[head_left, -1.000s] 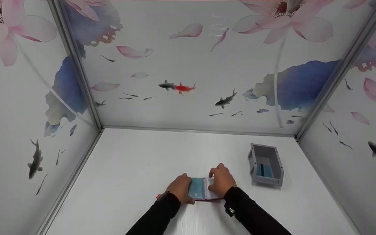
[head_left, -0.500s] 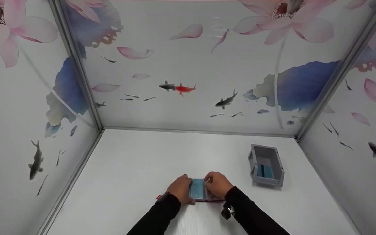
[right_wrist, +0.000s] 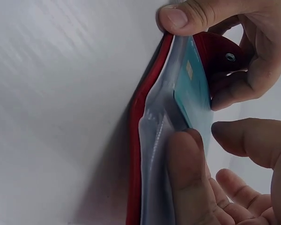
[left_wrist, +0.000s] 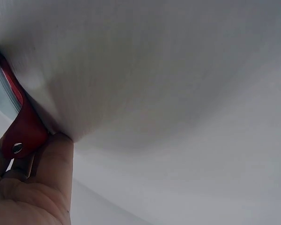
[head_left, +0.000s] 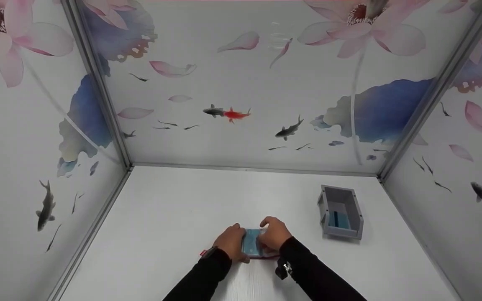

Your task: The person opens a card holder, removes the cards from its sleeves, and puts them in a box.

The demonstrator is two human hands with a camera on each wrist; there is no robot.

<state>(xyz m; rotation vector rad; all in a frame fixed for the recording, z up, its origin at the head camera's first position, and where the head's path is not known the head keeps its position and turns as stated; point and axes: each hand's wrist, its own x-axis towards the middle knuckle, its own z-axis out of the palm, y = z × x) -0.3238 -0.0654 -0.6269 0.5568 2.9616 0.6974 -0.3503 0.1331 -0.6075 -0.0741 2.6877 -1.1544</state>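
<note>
A red card holder [right_wrist: 138, 110] with clear plastic sleeves [right_wrist: 154, 140] lies opened out on the white table. In one sleeve sits a teal card [right_wrist: 192, 86] with a chip. My left hand [head_left: 230, 242] grips the holder's left side, its thumb on the sleeve edge and fingers beside the red snap strap [left_wrist: 25, 133]. My right hand [head_left: 275, 236] is over the holder's right half. Its thumb [right_wrist: 185, 164] touches the card's near edge, while the index finger is raised apart from the thumb. The right hand covers part of the holder in the head view.
A grey plastic bin [head_left: 340, 212] stands to the right on the table, with teal cards [head_left: 338, 219] inside. White panels printed with lotus flowers and fish enclose the table at the back and both sides, joined by metal frames.
My right hand has come down and moved left over the holder to the teal card's edge. The left hand keeps its grip in the same place.
</note>
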